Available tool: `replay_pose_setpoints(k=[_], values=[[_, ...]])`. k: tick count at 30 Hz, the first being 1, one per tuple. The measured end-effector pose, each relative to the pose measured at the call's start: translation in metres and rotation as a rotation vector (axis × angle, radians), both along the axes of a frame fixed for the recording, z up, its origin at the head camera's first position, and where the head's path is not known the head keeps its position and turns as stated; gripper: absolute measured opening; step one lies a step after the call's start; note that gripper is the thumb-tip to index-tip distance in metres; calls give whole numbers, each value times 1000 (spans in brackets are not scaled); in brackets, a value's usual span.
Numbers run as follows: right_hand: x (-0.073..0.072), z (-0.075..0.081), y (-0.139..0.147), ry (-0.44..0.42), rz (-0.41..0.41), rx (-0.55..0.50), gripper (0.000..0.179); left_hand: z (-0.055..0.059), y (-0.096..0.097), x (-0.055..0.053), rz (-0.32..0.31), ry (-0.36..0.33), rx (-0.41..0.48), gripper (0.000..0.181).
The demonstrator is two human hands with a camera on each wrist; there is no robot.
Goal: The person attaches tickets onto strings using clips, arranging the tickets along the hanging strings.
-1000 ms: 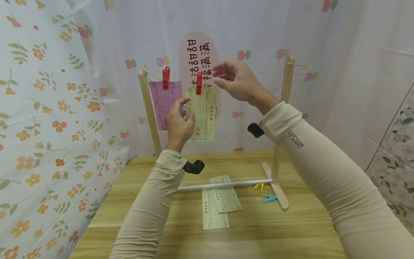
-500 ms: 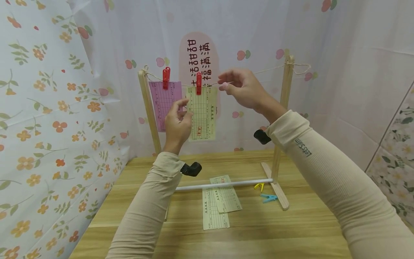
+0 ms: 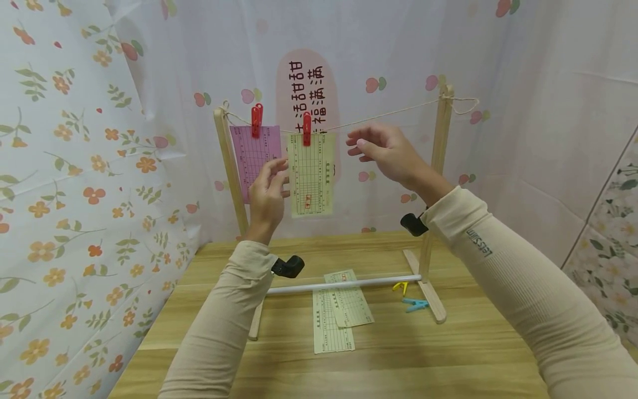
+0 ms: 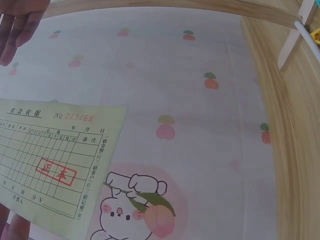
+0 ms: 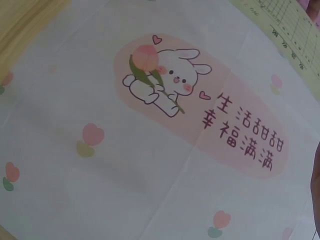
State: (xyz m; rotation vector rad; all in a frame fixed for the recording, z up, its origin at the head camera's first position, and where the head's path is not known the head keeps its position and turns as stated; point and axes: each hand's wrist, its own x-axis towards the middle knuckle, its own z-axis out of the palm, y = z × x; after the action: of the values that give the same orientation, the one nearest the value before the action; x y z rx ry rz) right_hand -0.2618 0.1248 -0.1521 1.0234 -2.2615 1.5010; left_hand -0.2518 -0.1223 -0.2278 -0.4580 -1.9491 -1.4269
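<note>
A pale yellow receipt slip (image 3: 319,180) hangs from a string (image 3: 379,117), held by a red clothespin (image 3: 307,128). To its left a pink slip (image 3: 254,155) hangs under another red clothespin (image 3: 256,122). My left hand (image 3: 266,197), fingers loosely bent, is at the yellow slip's left edge and overlaps the pink slip; whether it touches either I cannot tell. Off to the right of the yellow slip, below the string, my right hand (image 3: 386,152) holds nothing. The left wrist view shows the yellow receipt (image 4: 55,165) with its red stamp.
Two more yellowish slips (image 3: 331,335) lie overlapping on the wooden table (image 3: 399,354), under the stand's white rod (image 3: 369,282). A yellow clothespin (image 3: 400,287) and a blue clothespin (image 3: 415,305) lie by the right foot. Wooden posts (image 3: 441,127) bear the string; a patterned curtain hangs behind.
My right hand has moved down and right, away from the string beside the clothespin. My left hand has drawn slightly left and down from the yellow slip, which stays hanging.
</note>
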Motion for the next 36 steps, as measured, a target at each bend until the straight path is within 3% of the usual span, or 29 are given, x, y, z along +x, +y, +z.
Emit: replay_pose_setpoints(k=[7, 16, 27, 36], values=[[2, -11, 7, 3, 6, 19, 33, -5, -6, 3, -21, 10, -1, 35], [0, -26, 16, -14, 0, 23, 32, -13, -11, 7, 21, -4, -64, 37], [-2, -47, 24, -56, 32, -8, 33, -23, -15, 10, 10, -27, -81, 38], [-3, -61, 30, -98, 52, -8, 38, -32, -15, 11, -36, -35, -56, 38]])
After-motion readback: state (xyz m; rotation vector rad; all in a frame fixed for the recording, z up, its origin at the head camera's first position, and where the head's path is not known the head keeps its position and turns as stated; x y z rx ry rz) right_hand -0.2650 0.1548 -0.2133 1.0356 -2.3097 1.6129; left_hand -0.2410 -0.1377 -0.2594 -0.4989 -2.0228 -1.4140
